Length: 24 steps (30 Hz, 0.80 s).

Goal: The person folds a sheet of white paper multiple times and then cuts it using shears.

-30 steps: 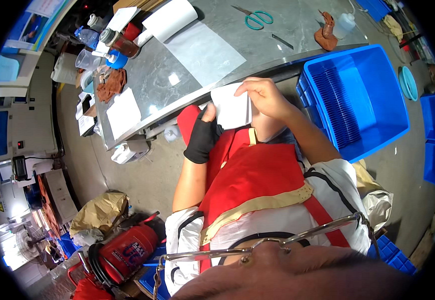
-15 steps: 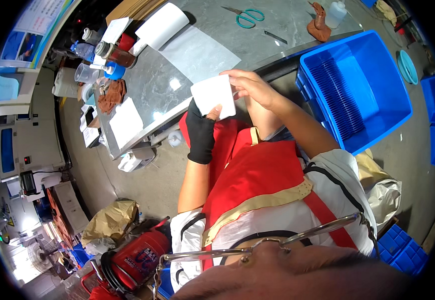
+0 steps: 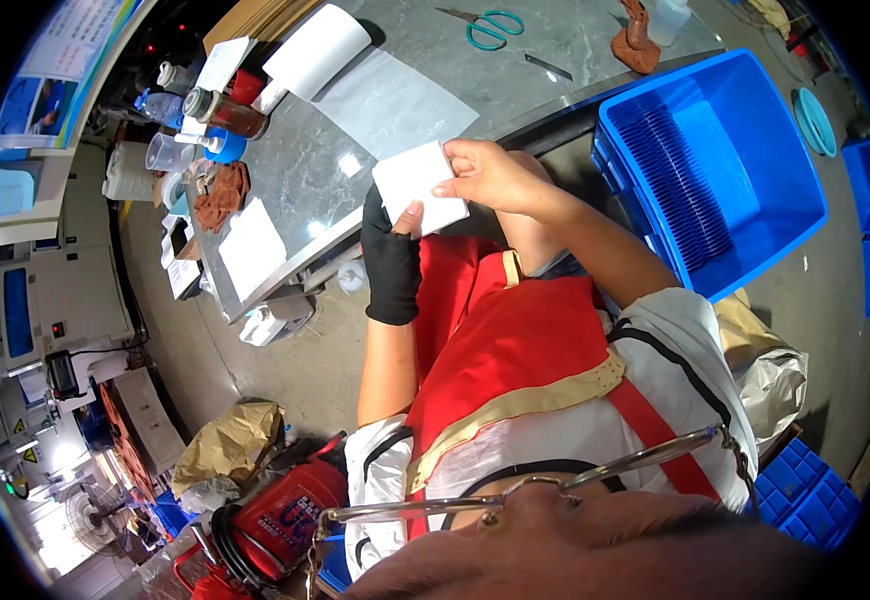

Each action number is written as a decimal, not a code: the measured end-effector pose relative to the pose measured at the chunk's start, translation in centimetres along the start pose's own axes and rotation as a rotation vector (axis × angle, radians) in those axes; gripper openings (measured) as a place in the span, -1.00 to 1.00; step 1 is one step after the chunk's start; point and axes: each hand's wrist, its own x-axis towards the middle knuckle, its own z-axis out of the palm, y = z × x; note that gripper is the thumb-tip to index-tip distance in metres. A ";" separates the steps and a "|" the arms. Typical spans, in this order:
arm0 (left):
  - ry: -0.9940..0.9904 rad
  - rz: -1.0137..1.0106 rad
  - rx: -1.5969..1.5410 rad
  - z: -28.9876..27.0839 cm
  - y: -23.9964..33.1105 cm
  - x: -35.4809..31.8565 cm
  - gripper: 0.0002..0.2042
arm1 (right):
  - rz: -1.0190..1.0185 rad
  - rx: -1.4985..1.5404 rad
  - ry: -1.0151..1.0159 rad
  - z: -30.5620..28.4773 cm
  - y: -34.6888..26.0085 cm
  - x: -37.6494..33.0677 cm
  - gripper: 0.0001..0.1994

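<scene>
A flat white square piece (image 3: 420, 187) with rounded corners is held up in front of my lap, near the table edge. What it is made of I cannot make out. My left hand (image 3: 392, 262), in a black glove that leaves the thumb tip bare, grips its lower left side, thumb on the face. My right hand (image 3: 495, 178), ungloved, pinches the right side with the thumb on the face and the fingers at the edge and behind. The left fingers are mostly hidden behind the piece.
On the grey table (image 3: 425, 50) lie a white roll (image 3: 317, 50) with its sheet unrolled, green-handled scissors (image 3: 490, 30), a thin blade (image 3: 548, 67) and brown cloths (image 3: 222, 195). A blue bin (image 3: 770, 170) holding a row of thin upright pieces stands right. Bottles (image 3: 225, 113) crowd the left.
My right thumb has come round onto the face of the white piece. The piece and both hands have shifted slightly left.
</scene>
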 end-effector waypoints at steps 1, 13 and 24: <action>-0.007 0.019 -0.026 0.0 -0.1 0.1 -0.58 | -0.027 -0.001 -0.004 0.1 0.2 0.1 -0.68; 0.012 -0.090 -0.023 -1.3 -0.4 1.1 -0.66 | 0.012 -0.021 -0.086 0.5 0.1 -0.1 -0.64; 0.062 0.066 0.104 -1.0 -1.1 1.5 -0.73 | -0.033 0.016 -0.066 -0.4 -0.6 -0.1 -0.72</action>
